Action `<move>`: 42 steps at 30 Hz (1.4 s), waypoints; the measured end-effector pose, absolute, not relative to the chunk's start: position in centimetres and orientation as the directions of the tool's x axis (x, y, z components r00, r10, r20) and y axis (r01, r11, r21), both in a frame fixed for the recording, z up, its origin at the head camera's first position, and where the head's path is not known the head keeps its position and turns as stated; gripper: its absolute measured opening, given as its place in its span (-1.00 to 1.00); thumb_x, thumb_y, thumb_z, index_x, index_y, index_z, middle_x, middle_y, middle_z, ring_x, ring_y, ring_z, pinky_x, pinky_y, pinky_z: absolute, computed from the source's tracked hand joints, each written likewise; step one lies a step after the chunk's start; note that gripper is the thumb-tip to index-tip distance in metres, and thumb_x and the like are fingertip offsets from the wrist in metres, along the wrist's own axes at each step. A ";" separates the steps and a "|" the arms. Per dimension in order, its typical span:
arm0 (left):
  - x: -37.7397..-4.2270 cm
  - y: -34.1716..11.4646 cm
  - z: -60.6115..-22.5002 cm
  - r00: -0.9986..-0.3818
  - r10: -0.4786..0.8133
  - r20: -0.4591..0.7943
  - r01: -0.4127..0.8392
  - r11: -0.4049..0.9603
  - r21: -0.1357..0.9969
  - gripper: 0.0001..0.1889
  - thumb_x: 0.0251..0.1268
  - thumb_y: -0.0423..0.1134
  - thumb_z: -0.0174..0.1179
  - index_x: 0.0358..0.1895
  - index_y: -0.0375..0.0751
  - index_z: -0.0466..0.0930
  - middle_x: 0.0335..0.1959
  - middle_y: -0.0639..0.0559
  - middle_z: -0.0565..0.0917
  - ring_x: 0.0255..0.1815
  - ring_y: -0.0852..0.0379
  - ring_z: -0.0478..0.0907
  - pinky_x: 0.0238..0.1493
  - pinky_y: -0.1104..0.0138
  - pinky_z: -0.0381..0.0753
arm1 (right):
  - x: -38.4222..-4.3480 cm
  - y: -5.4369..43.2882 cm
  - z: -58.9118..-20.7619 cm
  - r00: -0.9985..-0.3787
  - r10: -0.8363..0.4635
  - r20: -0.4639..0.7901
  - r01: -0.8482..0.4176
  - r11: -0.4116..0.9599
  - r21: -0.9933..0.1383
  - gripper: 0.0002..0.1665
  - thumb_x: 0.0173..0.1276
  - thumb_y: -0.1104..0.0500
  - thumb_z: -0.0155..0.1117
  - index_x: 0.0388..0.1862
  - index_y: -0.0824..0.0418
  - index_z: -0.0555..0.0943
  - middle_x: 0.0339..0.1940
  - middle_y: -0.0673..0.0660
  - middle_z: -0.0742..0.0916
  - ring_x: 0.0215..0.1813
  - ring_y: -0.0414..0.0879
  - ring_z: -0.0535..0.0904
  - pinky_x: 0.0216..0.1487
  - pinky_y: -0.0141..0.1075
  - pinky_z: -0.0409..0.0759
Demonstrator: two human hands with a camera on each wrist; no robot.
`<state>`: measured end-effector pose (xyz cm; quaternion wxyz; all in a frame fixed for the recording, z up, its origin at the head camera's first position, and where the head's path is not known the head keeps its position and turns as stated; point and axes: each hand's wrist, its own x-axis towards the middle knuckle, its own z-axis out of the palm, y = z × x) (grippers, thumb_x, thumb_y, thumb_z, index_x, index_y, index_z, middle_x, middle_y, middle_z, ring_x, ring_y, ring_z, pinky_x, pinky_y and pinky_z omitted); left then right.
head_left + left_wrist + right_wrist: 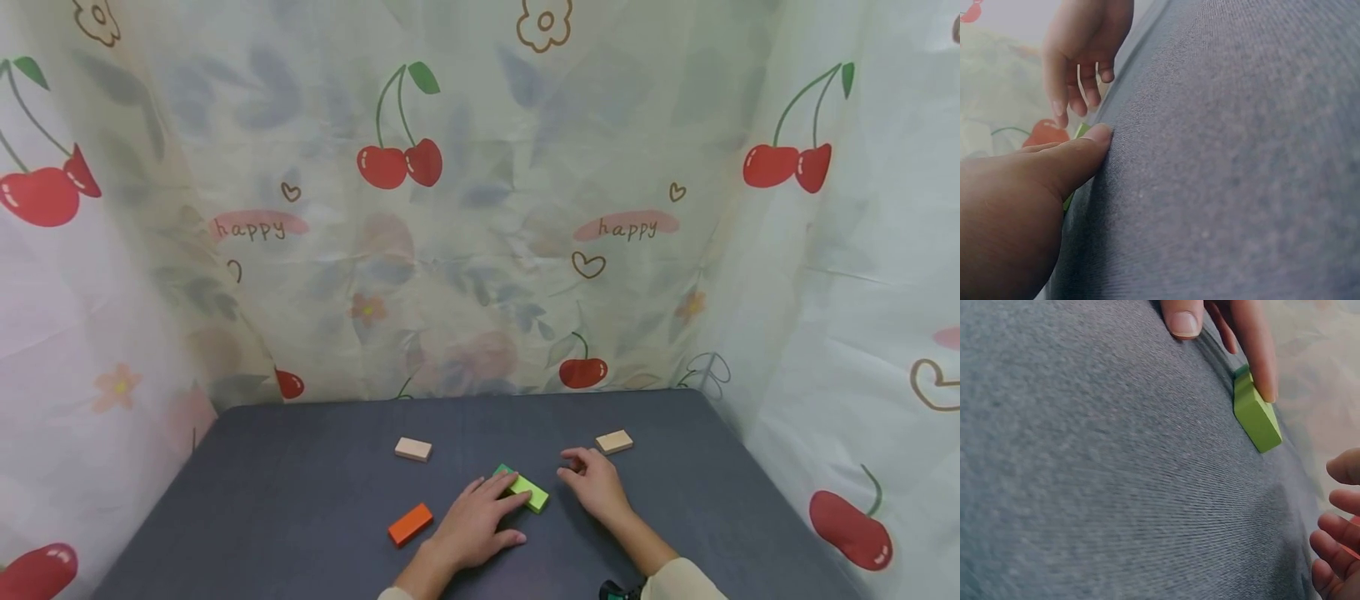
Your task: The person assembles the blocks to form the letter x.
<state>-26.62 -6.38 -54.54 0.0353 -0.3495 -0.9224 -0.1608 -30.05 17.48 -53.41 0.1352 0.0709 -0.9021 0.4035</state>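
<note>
A light green block [537, 500] and a darker green block [502, 469] lie end to end on the dark table. My left hand [474, 525] reaches over them with its fingers extended, a fingertip touching the top of the light green block [1254, 419]. Its thumb is spread to the side, near the tabletop. To the right, my right hand [597, 486] hovers apart from the blocks, fingers loosely bent around nothing. The left hand's fingers partly hide the darker green block, of which the right wrist view shows only a sliver [1242, 370].
An orange block [410, 525] lies left of my left hand. Two pale wooden blocks sit farther back: one at left [413, 449], one [614, 442] just beyond my right hand. A printed curtain [480, 208] encloses the table's [300, 467] back and sides.
</note>
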 end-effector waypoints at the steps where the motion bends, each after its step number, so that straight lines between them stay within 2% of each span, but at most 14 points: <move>1: -26.6 -6.4 -54.6 -0.753 0.632 0.182 0.657 0.704 0.270 -0.37 0.29 0.25 0.13 0.42 0.26 0.34 0.47 0.05 0.26 0.46 0.07 0.17 0.34 -0.01 0.20 | -30.1 17.5 -53.4 -0.953 -0.018 0.303 -0.237 0.667 -0.706 -0.72 0.16 0.28 0.44 -0.11 0.28 0.69 -0.42 0.01 0.55 -0.41 -0.17 0.44 -0.36 -0.27 0.42; 6: -26.5 -6.3 -54.5 -0.760 0.621 0.190 0.649 0.710 0.272 -0.37 0.28 0.25 0.15 0.41 0.28 0.36 0.44 0.06 0.28 0.43 0.06 0.21 0.33 0.06 0.25 | -30.4 17.8 -53.2 -0.952 -0.012 0.305 -0.233 0.675 -0.700 -0.71 0.16 0.27 0.43 -0.11 0.29 0.69 -0.43 0.00 0.55 -0.42 -0.16 0.44 -0.37 -0.27 0.42; 12: -26.5 -6.3 -54.4 -0.762 0.620 0.187 0.646 0.713 0.271 -0.38 0.28 0.25 0.15 0.40 0.28 0.37 0.43 0.07 0.30 0.43 0.08 0.23 0.35 0.07 0.23 | -30.6 18.0 -52.8 -0.960 -0.012 0.279 -0.212 0.681 -0.701 -0.70 0.19 0.26 0.41 -0.07 0.28 0.69 -0.41 0.01 0.55 -0.40 -0.15 0.43 -0.34 -0.24 0.42; 21: -26.4 -6.3 -54.1 -0.758 0.627 0.177 0.651 0.717 0.248 -0.39 0.30 0.25 0.13 0.41 0.28 0.35 0.42 0.07 0.30 0.39 0.09 0.27 0.30 0.09 0.29 | -31.0 18.5 -52.8 -0.953 -0.008 0.303 -0.216 0.719 -0.661 -0.70 0.22 0.25 0.41 -0.05 0.26 0.69 -0.38 0.02 0.56 -0.38 -0.14 0.43 -0.33 -0.23 0.43; 26: -26.4 -6.2 -54.1 -0.765 0.624 0.159 0.642 0.720 0.262 -0.39 0.31 0.25 0.11 0.42 0.30 0.33 0.43 0.08 0.28 0.41 0.10 0.24 0.31 0.08 0.29 | -31.3 19.0 -53.1 -0.936 0.000 0.351 -0.233 0.748 -0.621 -0.70 0.21 0.24 0.42 -0.05 0.24 0.70 -0.34 0.03 0.57 -0.29 -0.09 0.46 -0.23 -0.15 0.45; 34: -26.4 -6.2 -54.2 -0.782 0.609 0.137 0.620 0.733 0.281 -0.39 0.29 0.26 0.13 0.41 0.34 0.33 0.44 0.10 0.27 0.43 0.09 0.22 0.30 0.08 0.30 | -32.0 20.4 -53.8 -0.870 -0.038 0.492 -0.308 0.821 -0.481 -0.69 0.15 0.23 0.46 -0.10 0.22 0.71 -0.20 0.13 0.64 -0.09 0.10 0.54 -0.04 0.04 0.47; 42: -26.3 -6.2 -54.1 -0.783 0.606 0.139 0.619 0.736 0.275 -0.39 0.29 0.25 0.13 0.41 0.34 0.34 0.44 0.10 0.27 0.42 0.08 0.22 0.30 0.09 0.31 | -32.3 21.2 -54.1 -0.866 -0.086 0.493 -0.309 0.867 -0.391 -0.64 0.16 0.17 0.47 -0.03 0.18 0.69 -0.04 0.17 0.63 0.11 0.17 0.45 -0.01 0.13 0.38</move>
